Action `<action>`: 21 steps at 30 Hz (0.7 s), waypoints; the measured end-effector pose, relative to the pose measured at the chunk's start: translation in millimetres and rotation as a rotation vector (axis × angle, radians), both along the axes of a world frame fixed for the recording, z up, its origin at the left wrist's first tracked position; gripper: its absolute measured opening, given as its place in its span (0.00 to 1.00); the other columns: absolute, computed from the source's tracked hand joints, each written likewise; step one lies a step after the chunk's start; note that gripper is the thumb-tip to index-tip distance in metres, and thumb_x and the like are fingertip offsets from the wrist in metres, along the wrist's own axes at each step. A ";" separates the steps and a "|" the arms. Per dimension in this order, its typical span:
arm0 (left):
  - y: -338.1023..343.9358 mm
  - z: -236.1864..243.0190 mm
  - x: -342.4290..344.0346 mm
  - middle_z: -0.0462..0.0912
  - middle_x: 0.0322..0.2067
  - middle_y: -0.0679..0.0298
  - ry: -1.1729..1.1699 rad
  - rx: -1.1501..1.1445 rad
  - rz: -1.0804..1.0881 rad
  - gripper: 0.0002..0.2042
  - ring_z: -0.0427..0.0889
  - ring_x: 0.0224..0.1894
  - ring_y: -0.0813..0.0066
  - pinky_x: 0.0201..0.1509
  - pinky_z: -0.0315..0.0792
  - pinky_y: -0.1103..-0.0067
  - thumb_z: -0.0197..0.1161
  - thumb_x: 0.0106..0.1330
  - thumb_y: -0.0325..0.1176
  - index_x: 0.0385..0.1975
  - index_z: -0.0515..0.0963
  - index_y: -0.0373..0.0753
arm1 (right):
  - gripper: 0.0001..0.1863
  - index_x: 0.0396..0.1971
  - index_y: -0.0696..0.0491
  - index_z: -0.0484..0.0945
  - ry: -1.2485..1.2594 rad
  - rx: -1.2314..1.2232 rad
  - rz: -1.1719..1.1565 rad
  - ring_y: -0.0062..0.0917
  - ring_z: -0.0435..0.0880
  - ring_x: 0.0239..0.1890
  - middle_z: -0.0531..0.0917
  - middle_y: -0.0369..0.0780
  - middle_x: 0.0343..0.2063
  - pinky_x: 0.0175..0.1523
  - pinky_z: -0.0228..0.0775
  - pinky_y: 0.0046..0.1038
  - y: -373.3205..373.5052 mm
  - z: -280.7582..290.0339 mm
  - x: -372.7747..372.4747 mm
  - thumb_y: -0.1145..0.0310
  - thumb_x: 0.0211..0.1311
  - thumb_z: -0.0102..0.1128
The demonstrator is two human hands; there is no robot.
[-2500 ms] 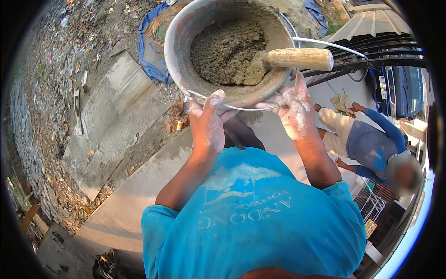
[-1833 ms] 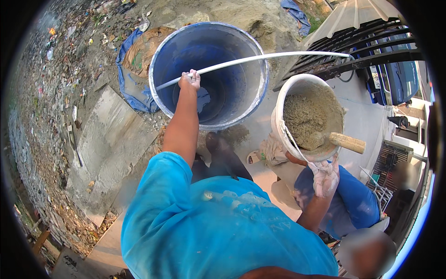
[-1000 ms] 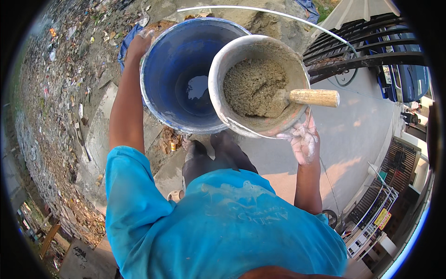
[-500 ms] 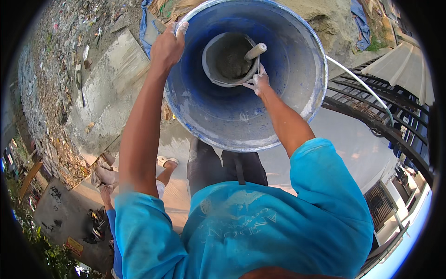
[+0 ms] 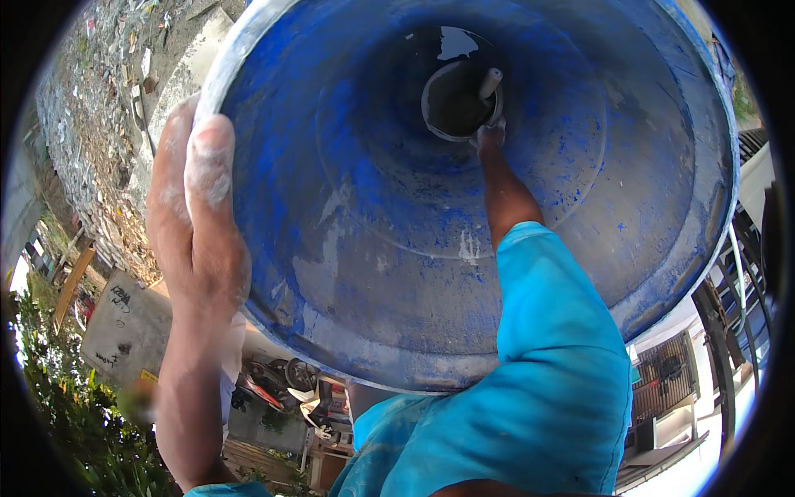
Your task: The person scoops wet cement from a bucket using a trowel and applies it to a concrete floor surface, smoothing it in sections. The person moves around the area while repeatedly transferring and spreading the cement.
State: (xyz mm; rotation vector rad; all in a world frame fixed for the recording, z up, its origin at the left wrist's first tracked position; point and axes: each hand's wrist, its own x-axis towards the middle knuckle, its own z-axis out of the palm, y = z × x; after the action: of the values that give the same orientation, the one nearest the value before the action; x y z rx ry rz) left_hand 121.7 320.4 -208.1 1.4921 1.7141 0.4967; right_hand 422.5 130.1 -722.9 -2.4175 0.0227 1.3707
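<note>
Deep inside the one big blue barrel (image 5: 397, 248), toward twelve o'clock, the right hand (image 5: 490, 137) closes its grip on the rim of a single small grey bucket (image 5: 455, 103) with one pale handle (image 5: 490, 83) sticking out. At nine o'clock the left hand (image 5: 199, 224), dusted white, wraps its grip over the barrel's rim. One turquoise sleeve (image 5: 555, 331) fills five o'clock. Rubble-strewn ground (image 5: 99, 124) lies at ten o'clock.
</note>
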 end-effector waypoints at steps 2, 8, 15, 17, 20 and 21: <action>-7.3 5.5 -5.8 0.76 0.48 0.54 0.049 -0.001 0.010 0.25 0.74 0.52 0.68 0.59 0.66 0.74 0.46 0.77 0.46 0.57 0.71 0.27 | 0.40 0.71 0.34 0.50 -0.004 -0.076 -0.017 0.41 0.80 0.53 0.74 0.48 0.56 0.50 0.83 0.42 11.1 -14.4 -15.5 0.76 0.62 0.53; -13.7 -1.8 -14.0 0.73 0.58 0.50 0.098 0.005 -0.029 0.24 0.71 0.61 0.64 0.67 0.60 0.71 0.45 0.77 0.39 0.61 0.67 0.24 | 0.37 0.69 0.36 0.55 -0.311 -0.199 0.227 0.40 0.80 0.55 0.75 0.49 0.57 0.51 0.81 0.43 37.1 -48.8 -72.6 0.76 0.61 0.51; -17.4 -6.8 -22.0 0.72 0.60 0.45 0.157 0.053 -0.048 0.22 0.69 0.65 0.56 0.70 0.57 0.67 0.50 0.75 0.36 0.59 0.69 0.23 | 0.34 0.68 0.34 0.59 0.022 0.193 0.030 0.38 0.80 0.54 0.74 0.44 0.59 0.55 0.77 0.46 38.8 -55.4 -33.0 0.79 0.63 0.42; -17.8 -4.2 -19.9 0.74 0.57 0.42 0.285 0.002 -0.086 0.21 0.71 0.63 0.51 0.69 0.59 0.67 0.51 0.74 0.36 0.57 0.71 0.23 | 0.35 0.68 0.33 0.59 0.327 0.180 -0.071 0.38 0.81 0.53 0.74 0.41 0.59 0.54 0.77 0.47 25.0 3.4 -54.2 0.80 0.63 0.38; -5.0 -2.5 -0.6 0.82 0.42 0.43 0.217 0.139 -0.108 0.18 0.82 0.46 0.49 0.53 0.71 0.66 0.52 0.74 0.40 0.53 0.75 0.31 | 0.38 0.71 0.38 0.54 0.431 0.208 -0.030 0.41 0.80 0.54 0.73 0.42 0.61 0.61 0.75 0.47 39.3 125.3 -55.9 0.83 0.61 0.36; -1.4 -1.4 4.6 0.83 0.35 0.46 0.194 0.115 -0.091 0.18 0.83 0.40 0.47 0.47 0.73 0.63 0.51 0.74 0.44 0.52 0.75 0.37 | 0.38 0.72 0.38 0.54 0.431 0.212 -0.014 0.41 0.80 0.54 0.73 0.42 0.61 0.61 0.74 0.47 45.6 160.1 -49.8 0.83 0.61 0.35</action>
State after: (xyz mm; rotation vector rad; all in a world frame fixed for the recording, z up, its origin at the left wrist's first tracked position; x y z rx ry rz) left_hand 126.3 319.1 -209.6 1.7410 1.7803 0.4203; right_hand 372.7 175.7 -562.8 -1.9123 0.0032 1.7640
